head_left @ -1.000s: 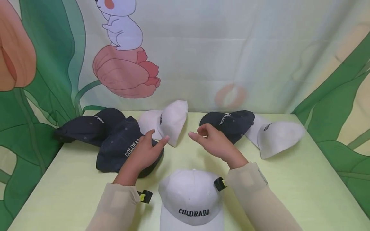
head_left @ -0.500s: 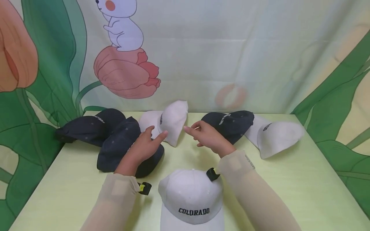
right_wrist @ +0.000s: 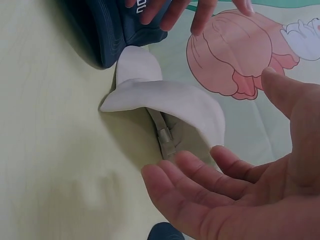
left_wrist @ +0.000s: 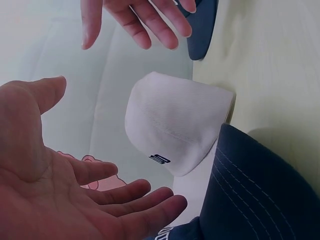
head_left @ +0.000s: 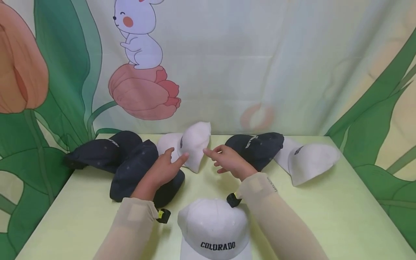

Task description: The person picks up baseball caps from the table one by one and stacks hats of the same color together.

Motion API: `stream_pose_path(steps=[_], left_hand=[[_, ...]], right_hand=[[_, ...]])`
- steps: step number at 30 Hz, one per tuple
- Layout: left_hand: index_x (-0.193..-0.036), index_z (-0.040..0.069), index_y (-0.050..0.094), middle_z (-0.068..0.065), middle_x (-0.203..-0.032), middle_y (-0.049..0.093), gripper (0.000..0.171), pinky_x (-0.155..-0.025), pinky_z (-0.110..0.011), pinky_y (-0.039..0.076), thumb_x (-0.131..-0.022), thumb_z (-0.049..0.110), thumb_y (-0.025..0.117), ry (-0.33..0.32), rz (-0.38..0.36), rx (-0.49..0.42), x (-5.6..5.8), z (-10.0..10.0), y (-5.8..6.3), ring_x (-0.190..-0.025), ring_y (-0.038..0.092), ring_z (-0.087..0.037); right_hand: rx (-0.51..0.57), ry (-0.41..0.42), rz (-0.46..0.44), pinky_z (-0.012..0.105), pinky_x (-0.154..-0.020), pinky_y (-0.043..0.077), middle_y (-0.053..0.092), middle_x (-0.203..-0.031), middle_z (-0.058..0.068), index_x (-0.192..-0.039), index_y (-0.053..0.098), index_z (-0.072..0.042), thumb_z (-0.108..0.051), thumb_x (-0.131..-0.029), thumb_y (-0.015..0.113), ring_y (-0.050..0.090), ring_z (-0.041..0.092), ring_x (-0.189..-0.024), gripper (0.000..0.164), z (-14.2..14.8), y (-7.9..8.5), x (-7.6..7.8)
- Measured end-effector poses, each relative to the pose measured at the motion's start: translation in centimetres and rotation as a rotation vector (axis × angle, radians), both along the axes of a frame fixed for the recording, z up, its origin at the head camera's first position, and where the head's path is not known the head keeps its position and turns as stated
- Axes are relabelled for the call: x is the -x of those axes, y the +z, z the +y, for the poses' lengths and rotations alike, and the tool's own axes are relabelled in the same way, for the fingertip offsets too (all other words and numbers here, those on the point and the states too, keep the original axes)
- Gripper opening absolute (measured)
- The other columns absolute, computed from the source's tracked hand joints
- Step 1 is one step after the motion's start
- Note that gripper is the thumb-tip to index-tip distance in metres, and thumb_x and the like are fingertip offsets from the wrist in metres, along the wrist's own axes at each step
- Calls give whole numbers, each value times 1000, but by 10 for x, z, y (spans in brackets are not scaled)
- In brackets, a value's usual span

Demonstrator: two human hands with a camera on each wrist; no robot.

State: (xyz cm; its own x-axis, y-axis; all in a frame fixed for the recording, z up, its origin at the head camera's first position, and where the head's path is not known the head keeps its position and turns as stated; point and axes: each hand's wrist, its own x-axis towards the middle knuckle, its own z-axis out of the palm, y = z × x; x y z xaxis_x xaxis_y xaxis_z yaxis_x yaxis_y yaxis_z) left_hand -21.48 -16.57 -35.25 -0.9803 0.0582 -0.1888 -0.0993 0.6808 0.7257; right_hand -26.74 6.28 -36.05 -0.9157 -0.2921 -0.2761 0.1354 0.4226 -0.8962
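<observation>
My left hand [head_left: 164, 169] hovers with spread, relaxed fingers over a navy cap [head_left: 134, 173], holding nothing. Facing it, my right hand [head_left: 230, 160] is held in the air with loosely bent fingers and an empty palm. Between and beyond the hands, a white cap [head_left: 196, 144] lies on its side at the back of the table. In the right wrist view that white cap [right_wrist: 170, 100] shows its underside opening and back strap. Close to the person, another white cap [head_left: 214, 224] lettered COLORADO sits upright, its brim cut off by the frame's lower edge.
At the back left another navy cap [head_left: 100, 150] leans against the first one. Right of the middle lies a navy cap [head_left: 260, 148], beside a white cap [head_left: 312, 160]. The pale green table [head_left: 351, 220] ends at a printed curtain [head_left: 292, 72].
My right hand has moved left, closer to the left hand and the white cap at the back. The left hand stays nearly in place. The head view has tilted up slightly.
</observation>
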Motion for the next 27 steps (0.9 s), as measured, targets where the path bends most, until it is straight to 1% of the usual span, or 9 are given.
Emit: stream_pose_path(steps=[4, 9, 16, 22, 27], left_hand=[[-151, 0, 13, -30, -157, 24, 106, -116, -57, 22, -83, 77, 35, 0, 5, 6, 0, 1, -2, -146, 23, -44], [-151, 0, 14, -30, -157, 24, 105, -115, -57, 23, -83, 76, 36, 7, 2, 8, 1, 2, -4, -146, 24, -44], [-152, 1, 13, -28, -159, 22, 105, -116, -57, 22, -83, 76, 38, 10, -1, -14, 4, 2, -6, -147, 22, -43], [-152, 3, 13, -26, -159, 24, 104, -115, -58, 23, -83, 75, 39, 9, -9, -26, 5, 5, -9, -146, 24, -43], [-152, 2, 13, -28, -158, 23, 98, -115, -58, 23, -86, 68, 43, -9, 22, -59, 10, 7, -10, -146, 24, -44]], right_hand=[[25, -2, -20, 42, -84, 56, 54, -133, 17, -121, 50, -5, -64, -75, 64, 56, 39, -121, 77, -3, -4, 1], [50, 1, -44, 42, -85, 56, 52, -136, 20, -122, 48, -3, -63, -76, 65, 56, 41, -122, 77, -5, -9, 3], [88, -18, -77, 43, -85, 56, 53, -132, 26, -123, 48, -2, -62, -75, 66, 57, 41, -118, 78, -9, -15, 9], [126, -23, -107, 44, -84, 56, 53, -131, 27, -125, 47, 0, -59, -76, 67, 56, 41, -117, 79, -12, -22, 13], [146, -30, -112, 45, -87, 55, 54, -131, 27, -125, 46, 0, -58, -76, 68, 56, 42, -117, 79, -15, -23, 15]])
